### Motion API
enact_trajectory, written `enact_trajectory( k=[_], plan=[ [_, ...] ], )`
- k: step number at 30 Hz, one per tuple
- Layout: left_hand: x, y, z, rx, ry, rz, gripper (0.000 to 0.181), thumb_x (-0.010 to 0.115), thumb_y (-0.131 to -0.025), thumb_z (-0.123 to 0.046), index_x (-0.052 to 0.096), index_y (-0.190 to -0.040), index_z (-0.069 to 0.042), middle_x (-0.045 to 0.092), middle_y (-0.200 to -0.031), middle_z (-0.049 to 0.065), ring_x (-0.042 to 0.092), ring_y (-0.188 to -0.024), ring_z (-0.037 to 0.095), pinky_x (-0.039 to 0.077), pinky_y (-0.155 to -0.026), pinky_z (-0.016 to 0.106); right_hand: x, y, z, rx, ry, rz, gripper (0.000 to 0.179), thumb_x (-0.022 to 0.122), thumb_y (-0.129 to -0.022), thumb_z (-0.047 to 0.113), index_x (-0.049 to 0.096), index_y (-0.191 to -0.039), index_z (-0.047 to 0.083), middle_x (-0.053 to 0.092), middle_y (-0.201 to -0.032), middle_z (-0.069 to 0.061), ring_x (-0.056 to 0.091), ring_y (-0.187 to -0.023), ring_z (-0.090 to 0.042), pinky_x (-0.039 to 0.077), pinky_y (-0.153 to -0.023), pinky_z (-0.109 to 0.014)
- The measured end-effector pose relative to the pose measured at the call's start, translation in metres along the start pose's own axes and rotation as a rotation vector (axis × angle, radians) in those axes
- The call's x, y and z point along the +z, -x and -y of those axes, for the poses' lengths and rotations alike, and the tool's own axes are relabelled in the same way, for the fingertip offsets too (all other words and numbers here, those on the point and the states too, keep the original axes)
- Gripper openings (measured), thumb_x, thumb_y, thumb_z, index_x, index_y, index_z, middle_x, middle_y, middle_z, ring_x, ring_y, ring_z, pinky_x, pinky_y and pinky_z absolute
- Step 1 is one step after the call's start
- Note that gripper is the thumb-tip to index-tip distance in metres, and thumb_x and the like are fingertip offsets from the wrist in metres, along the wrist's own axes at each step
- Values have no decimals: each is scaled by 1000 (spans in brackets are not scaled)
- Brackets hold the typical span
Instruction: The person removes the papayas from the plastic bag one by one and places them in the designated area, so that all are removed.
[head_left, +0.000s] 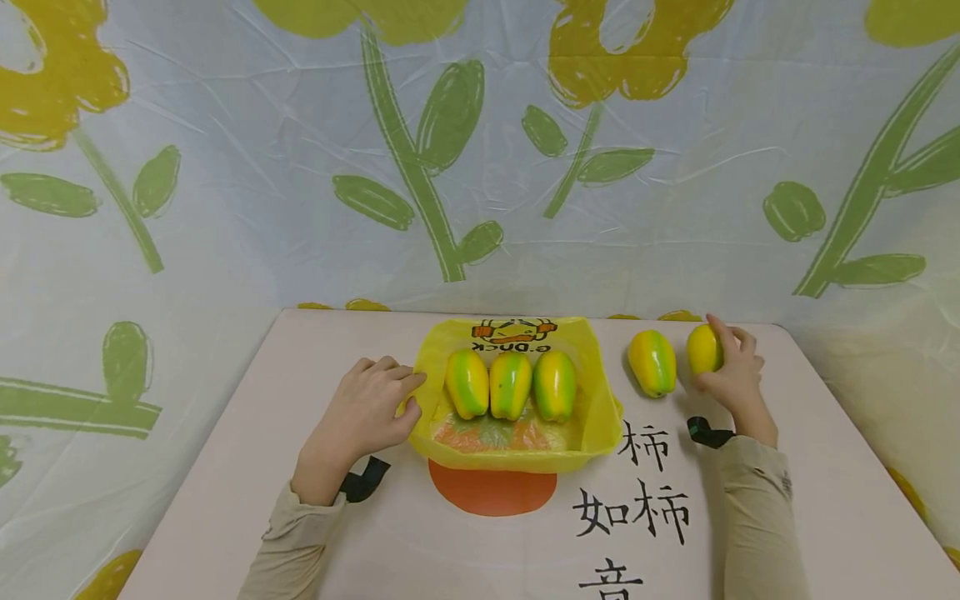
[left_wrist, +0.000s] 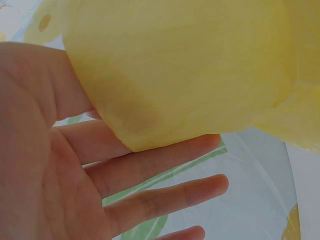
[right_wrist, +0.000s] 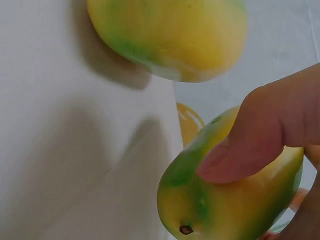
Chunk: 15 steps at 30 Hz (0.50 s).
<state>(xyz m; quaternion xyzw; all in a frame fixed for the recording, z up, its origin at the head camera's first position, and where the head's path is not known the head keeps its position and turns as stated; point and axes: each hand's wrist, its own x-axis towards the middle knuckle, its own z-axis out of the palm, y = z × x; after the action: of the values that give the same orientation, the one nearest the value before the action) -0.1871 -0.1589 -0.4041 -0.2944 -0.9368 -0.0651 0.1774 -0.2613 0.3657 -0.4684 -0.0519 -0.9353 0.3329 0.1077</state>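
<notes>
Fruit (head_left: 702,350), gripped in right hand (head_left: 738,377), lies right of bag (head_left: 517,460), beyond second fruit (head_left: 652,363); left hand (head_left: 367,406), straight-fingered, touches bag.

High forward-down head view, two wrist close-ups

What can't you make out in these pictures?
Head view: the held fruit's right side, hidden by the right hand.
Head view: the lowest printed character, cut off by the bottom edge.
Left wrist view: part of the left hand, behind the yellow bag.
Right wrist view: the second fruit, cut off by the top edge.
</notes>
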Motion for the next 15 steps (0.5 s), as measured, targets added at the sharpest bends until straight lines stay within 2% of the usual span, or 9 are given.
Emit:
enact_trajectory(
  k=[10, 15],
  plan=[
    [-1, 1, 0, -8, 6, 6, 34, 58, -83, -15, 76, -110, -8, 73, -108, 7, 64, -96, 27, 49, -85, 46, 3, -1, -1, 11, 68, 86, 111, 71, -63, 4, 13, -157, 6, 8, -149, -39, 22, -114, -63, 31, -80, -74],
    [-1, 1, 0, -12, 7, 12, 34, 58, -83, -16, 76, -110, -8, 73, -108, 7, 64, -97, 27, 49, -86, 46, 5, 0, -3, 7, 68, 92, 109, 72, -65, 5, 12, -156, 2, 13, -147, -41, 23, -113, -62, 31, -80, -73]
  ],
)
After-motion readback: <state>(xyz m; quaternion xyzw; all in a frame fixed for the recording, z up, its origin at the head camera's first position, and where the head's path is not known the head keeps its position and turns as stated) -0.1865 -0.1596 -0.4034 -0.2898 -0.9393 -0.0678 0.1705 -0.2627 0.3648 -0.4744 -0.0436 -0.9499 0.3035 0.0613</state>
